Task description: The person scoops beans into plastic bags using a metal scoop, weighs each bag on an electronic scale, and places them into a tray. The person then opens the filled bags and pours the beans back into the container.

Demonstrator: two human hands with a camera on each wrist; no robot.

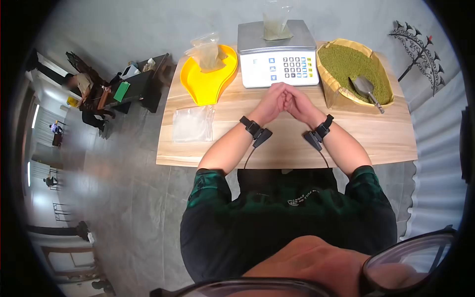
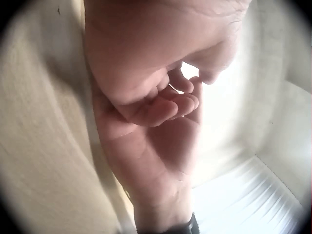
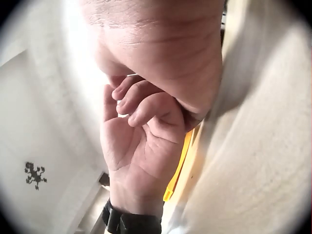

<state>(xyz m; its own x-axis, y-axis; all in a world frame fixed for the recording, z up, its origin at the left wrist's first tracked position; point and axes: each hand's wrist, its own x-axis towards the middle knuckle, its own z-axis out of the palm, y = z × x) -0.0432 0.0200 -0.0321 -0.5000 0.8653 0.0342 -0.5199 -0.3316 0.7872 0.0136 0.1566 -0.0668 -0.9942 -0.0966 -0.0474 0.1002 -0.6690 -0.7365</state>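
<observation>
Both hands rest together over the table, just in front of the scale's keypad. My left hand (image 1: pixel 269 103) and right hand (image 1: pixel 300 104) meet at the fingertips, their fingers loosely bent against each other. In the left wrist view, the right hand (image 2: pixel 151 151) lies beneath the left palm. No object shows between them. The white electronic scale (image 1: pixel 253 74) has a clear plastic bag (image 1: pixel 277 30) with some greenish contents on its metal pan. Right of it stands a paper sack (image 1: pixel 335 96) full of small green grains, with a metal scoop (image 1: pixel 364 85) lying on top.
At the table's left, a yellow scoop-shaped tray (image 1: pixel 203 94) holds a filled clear bag (image 1: pixel 208 54). Flat clear bags (image 1: pixel 192 126) lie nearer the front. A dark desk (image 1: pixel 143 81) and a seated person (image 1: pixel 84 86) are farther left; a white curtain (image 1: pixel 435 183) hangs at right.
</observation>
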